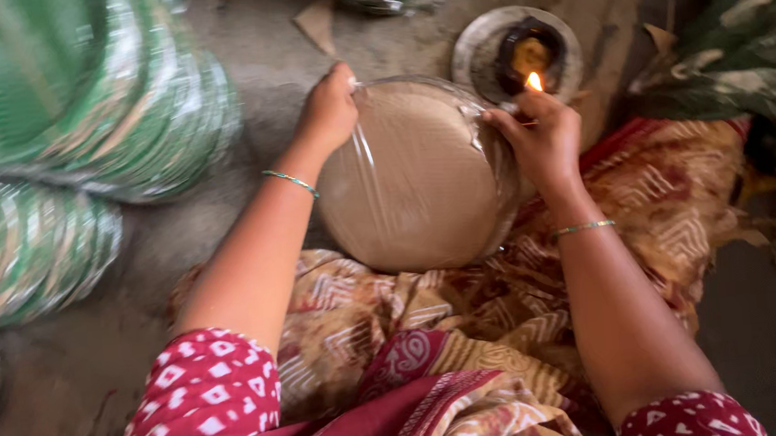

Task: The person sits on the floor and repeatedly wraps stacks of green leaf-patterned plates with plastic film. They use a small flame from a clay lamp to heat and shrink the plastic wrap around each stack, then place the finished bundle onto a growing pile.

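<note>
Left hand (329,112) is closed in a fist on the top-left edge of the round brown stack of paper plates wrapped in clear plastic film (417,179), which rests tilted on the lap w/ patterned orange-brown cloth (654,197). Right hand (543,137) has fingers curled, pinching the film at the stack's upper-right edge, just beside the small flame (534,81) of a dark oil lamp on a round metal plate (476,50). Piles of green-and-silver foil plates (73,86) lie on the floor at left, well apart from the stack.
</note>
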